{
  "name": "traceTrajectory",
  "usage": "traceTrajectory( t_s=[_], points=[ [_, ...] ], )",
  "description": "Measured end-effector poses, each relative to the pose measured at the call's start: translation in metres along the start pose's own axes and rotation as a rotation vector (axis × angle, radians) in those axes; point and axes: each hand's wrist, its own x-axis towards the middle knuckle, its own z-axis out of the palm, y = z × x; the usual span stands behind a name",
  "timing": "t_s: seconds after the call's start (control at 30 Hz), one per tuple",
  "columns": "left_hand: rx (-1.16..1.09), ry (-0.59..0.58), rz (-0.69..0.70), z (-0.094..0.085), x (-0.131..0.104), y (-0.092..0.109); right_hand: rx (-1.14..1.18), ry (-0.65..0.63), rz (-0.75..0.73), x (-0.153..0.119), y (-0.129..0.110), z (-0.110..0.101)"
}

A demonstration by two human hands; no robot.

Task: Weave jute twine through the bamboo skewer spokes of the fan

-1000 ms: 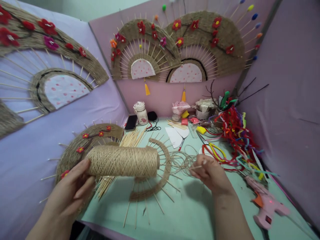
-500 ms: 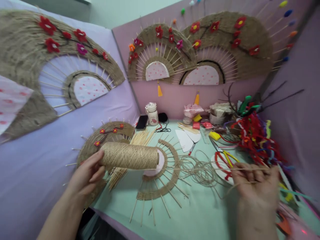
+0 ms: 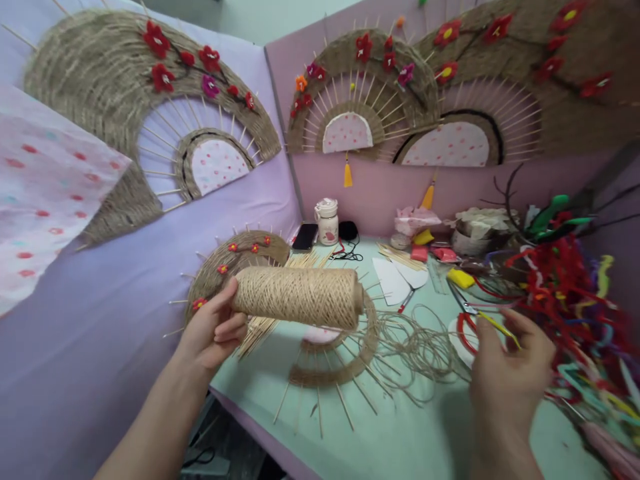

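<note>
My left hand (image 3: 223, 333) grips the left end of a large spool of jute twine (image 3: 300, 297), held nearly level above the table. A tangle of loose twine (image 3: 420, 343) lies on the table to its right. Beyond that, my right hand (image 3: 513, 373) has its thumb and forefinger apart; no strand shows in them. Just past those fingers lie scissors with red and yellow handles (image 3: 466, 333), partly hidden by the hand. Under the spool rests a half-round twine fan frame (image 3: 333, 375) with thin sticks radiating out, partly covered by the spool.
A finished twine fan (image 3: 210, 277) leans at the left behind thin sticks (image 3: 260, 333). White paper pieces (image 3: 393, 280), a bottle (image 3: 327, 223) and a phone (image 3: 305, 237) stand farther back. Red pipe cleaners (image 3: 565, 287) pile up at the right. Fans (image 3: 220, 87) hang on the walls.
My right hand has let go of the strand it was stretching from the spool, and its fingers have parted. The view has swung left, shifting everything rightward; my left hand still holds the spool.
</note>
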Motion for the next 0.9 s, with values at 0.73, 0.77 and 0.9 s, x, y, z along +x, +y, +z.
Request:
traceTrajectory(
  t_s=[0.73, 0.77, 0.9],
  points=[
    [0.296, -0.191, -0.001, 0.007, 0.0, -0.027, 0.973, -0.415, 0.823, -0.003, -0.034, 0.008],
    [0.289, -0.167, 0.019, 0.007, 0.003, -0.028, 1.014, -0.296, 0.797, 0.002, -0.033, 0.006],
    [0.145, 0.01, 0.105, 0.006, 0.018, -0.027, 1.053, 0.048, 0.731, 0.019, -0.021, -0.014]
  ],
)
